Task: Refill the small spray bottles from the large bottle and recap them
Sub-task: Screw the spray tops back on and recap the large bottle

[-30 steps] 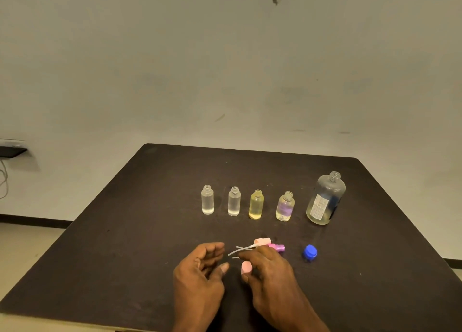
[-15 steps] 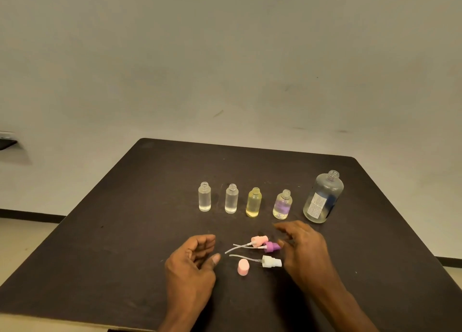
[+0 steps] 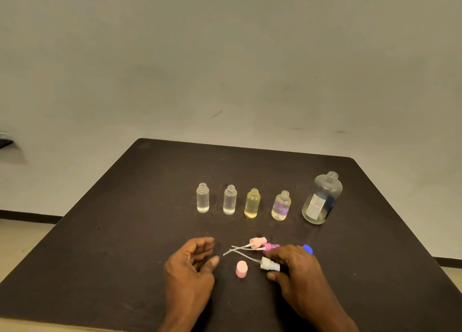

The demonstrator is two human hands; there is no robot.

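— Since half a second ago the right hand [image 3: 298, 273] has come back toward the near side, away from the row of bottles, and is now settling at the white spray head [image 3: 269, 265]. What is it doing there?

— Its fingers are curling over the head's right end, with the thumb lying just near of it. Whether they are actually pinching it I cannot tell; they are at least touching it.

— Which way is that spray head lying?

— On its side, long axis running left to right and slightly away. The cap end is pointing right, into the hand, and the thin dip tube is trailing off to the far left.

— And the left hand [image 3: 191, 264]?

— Resting on the table [image 3: 120, 231], fingers loosely curled, holding nothing.

— What is lying around the grip?

— A pink cap [image 3: 241, 269] is standing just left of the white head. Just beyond, a pink spray head [image 3: 257, 241] and a purple spray head [image 3: 270, 247] are lying side by side, tubes pointing left. A blue cap [image 3: 308, 249] is peeking out past the right hand's knuckles.

— And further out?

— Four small bottles are standing upright and uncapped in a row: a clear one [image 3: 202, 198], a second clear one [image 3: 230, 200], a yellow one [image 3: 252, 203] and a purple-tinted one [image 3: 281, 206]. The large bottle [image 3: 322, 198] is standing at the row's right end, also open, label facing near-left.
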